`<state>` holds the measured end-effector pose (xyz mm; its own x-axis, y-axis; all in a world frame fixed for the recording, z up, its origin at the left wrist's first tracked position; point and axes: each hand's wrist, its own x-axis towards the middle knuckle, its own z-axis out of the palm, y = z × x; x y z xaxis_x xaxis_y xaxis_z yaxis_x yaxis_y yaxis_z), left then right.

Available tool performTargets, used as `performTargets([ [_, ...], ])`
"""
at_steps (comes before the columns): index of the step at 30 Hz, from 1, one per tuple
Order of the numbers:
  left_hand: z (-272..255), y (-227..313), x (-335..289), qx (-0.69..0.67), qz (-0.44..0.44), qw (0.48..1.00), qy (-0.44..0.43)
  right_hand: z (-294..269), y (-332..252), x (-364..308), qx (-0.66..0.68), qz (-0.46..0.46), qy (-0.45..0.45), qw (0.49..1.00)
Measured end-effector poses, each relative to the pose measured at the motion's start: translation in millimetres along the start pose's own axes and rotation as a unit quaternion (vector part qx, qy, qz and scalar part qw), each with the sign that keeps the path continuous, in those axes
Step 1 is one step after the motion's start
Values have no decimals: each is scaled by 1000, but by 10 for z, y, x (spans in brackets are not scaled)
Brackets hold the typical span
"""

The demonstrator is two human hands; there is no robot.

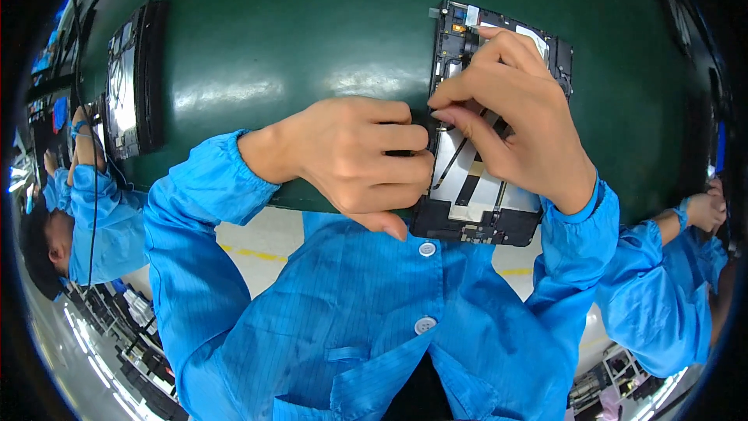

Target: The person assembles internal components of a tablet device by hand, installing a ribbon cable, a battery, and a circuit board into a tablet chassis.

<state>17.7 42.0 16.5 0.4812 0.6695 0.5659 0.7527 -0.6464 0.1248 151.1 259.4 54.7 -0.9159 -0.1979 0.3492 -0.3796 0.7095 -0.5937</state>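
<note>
blue-cuffed, the right hand point(520, 105) has thumb and forefinger nearly meeting, any pinch i can't tell; the left hand's point(357, 154) fingers curl against the opened device point(473, 178), at the desk's point(296, 31) near edge. another unit point(125, 86) lies toward the left edge.

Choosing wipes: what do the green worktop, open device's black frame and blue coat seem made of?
Green worktop: perhaps rubber or vinyl, semi-gloss; blurred light reflections. Black frame: plastic or coated metal, mostly matte; little glare. Blue coat: likely woven fabric, faint sheen; creases, fine stripes.
</note>
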Motion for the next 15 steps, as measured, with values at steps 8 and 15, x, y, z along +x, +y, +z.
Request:
performTargets([
  [8, 3, -117, -129, -23, -46, 998, 34, 143, 99, -4, 50, 60, 23, 997],
  [15, 33, -198, -44, -4, -30, 999, 27, 121, 172, -122, 49, 43, 78, 995],
])
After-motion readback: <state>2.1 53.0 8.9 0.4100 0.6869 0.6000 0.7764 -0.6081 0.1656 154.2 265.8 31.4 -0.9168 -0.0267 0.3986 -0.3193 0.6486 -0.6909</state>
